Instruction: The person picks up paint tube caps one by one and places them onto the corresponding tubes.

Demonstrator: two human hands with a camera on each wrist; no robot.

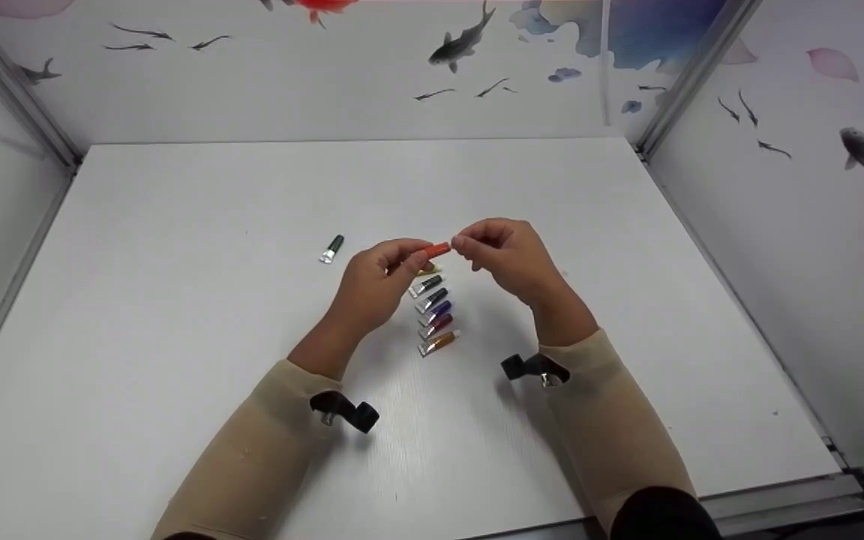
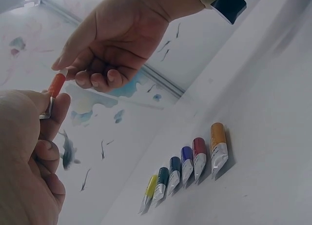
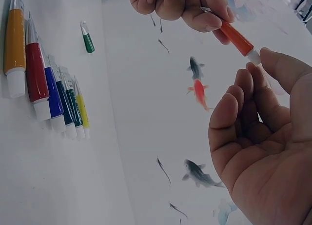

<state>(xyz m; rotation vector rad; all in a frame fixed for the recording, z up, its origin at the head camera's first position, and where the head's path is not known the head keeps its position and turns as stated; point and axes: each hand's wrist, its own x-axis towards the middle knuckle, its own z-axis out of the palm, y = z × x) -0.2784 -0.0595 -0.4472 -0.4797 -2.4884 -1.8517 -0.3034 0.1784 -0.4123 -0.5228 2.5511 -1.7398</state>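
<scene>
Between thumb and fingers, my left hand [image 1: 379, 285] pinches an orange paint tube [image 1: 438, 250] by its body, above the table. The thumb and fingertip of my right hand [image 1: 511, 259] pinch the white cap [image 3: 253, 57] at the tube's other end. The cap sits on the tube in both wrist views. Just below the hands lies a slanted row of paint tubes: a yellow tube [image 2: 149, 188], two dark green-blue ones, a blue tube [image 3: 53, 91], a red tube [image 3: 37, 71] and an ochre tube [image 1: 439, 343]. The left hand partly covers the yellow one in the head view.
A single green paint tube [image 1: 333, 248] lies apart on the white table [image 1: 177, 225], left of the hands. Panels with painted fish [image 1: 458, 45] and metal frame posts [image 1: 672, 75] enclose the table at the back and sides. Black camera mounts [image 1: 346, 409] stick out from both sleeves.
</scene>
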